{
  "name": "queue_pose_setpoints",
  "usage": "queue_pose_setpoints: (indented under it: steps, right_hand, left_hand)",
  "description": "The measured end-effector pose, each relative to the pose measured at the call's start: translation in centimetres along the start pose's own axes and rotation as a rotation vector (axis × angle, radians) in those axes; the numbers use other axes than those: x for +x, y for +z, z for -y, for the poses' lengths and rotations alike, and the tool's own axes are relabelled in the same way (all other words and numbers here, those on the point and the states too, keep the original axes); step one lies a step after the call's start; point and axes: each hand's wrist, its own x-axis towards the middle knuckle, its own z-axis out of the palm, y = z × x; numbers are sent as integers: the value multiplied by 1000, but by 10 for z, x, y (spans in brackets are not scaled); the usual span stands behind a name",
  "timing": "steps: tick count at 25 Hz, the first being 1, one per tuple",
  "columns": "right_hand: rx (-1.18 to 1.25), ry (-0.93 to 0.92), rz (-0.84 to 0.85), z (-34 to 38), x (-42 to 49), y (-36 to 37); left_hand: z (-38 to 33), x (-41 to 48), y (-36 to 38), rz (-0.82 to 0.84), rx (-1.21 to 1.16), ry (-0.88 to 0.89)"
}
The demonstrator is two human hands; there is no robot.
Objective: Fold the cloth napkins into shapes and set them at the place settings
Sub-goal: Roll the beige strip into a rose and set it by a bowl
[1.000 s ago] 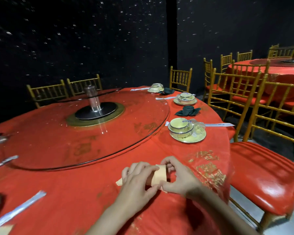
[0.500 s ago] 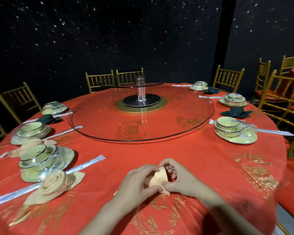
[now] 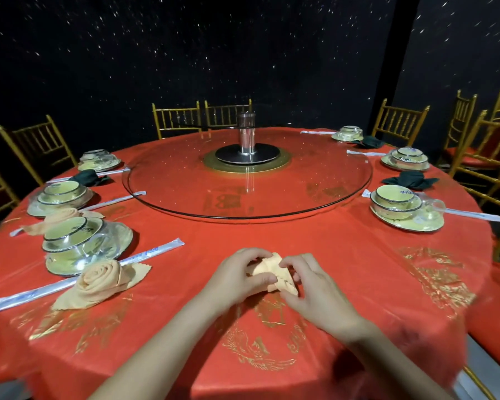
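Observation:
A small peach cloth napkin (image 3: 272,272), partly rolled and bunched, lies on the red tablecloth (image 3: 358,255) near the table's front edge. My left hand (image 3: 237,277) grips its left side with curled fingers, the thumb pressed on the cloth. My right hand (image 3: 312,287) pinches its right side. To the left, a finished peach rose-shaped napkin (image 3: 98,280) sits beside a wrapped bowl-and-plate set (image 3: 81,243). Another peach folded napkin (image 3: 55,219) lies farther left. Dark green folded napkins (image 3: 410,180) (image 3: 88,177) mark other settings.
A glass lazy Susan (image 3: 315,180) with a metal hub (image 3: 246,140) fills the table's middle. Wrapped dish sets (image 3: 399,209) and wrapped chopsticks (image 3: 145,254) ring the table. Gold chairs (image 3: 485,157) stand around it, close on the right.
The view has swung left, bringing the left place settings and rose napkin into sight. Both hands stayed on the peach napkin, which now looks more bunched and twisted between them.

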Motion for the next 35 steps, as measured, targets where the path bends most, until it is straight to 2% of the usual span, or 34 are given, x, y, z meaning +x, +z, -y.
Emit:
queue_pose_setpoints:
  steps: [2, 5, 8, 11, 13, 15, 18, 21, 25, 28, 30, 33, 35]
  right_hand:
    - [14, -6, -124, 1, 5, 0]
    - [167, -7, -310, 0, 12, -5]
    - [240, 51, -340, 6, 11, -10]
    - [359, 161, -332, 4, 12, -10]
    - [409, 177, -290, 1, 16, -10]
    - [353, 153, -230, 2, 24, -8]
    - [256, 106, -187, 4, 38, -6]
    - [235, 75, -151, 5, 49, -4]
    - [262, 53, -43, 5, 60, -3]
    - [307, 46, 44, 3, 59, -7]
    - [291, 23, 57, 3, 56, -8]
    - [98, -75, 75, 1, 59, -5]
    - [118, -38, 19, 0, 67, -3]
  left_hand:
    - [0, 3, -4, 63, 39, -15]
    - [-3, 6, -7, 122, 145, 44]
    - [-12, 6, -5, 82, 229, 72]
    - [-11, 7, -4, 43, 182, 55]
    - [-6, 8, -6, 34, 42, 30]
    - [0, 13, -9, 23, -86, -17]
    - [5, 24, -17, 21, -146, -85]
    - [9, 30, -21, 18, -103, -72]
    - [10, 29, -25, -32, 104, 74]
    - [14, 27, -31, 16, 121, 94]
    - [14, 29, -34, 33, 166, 107]
    - [11, 35, -37, 58, 194, 97]
    - [10, 38, -40, 96, 173, 63]
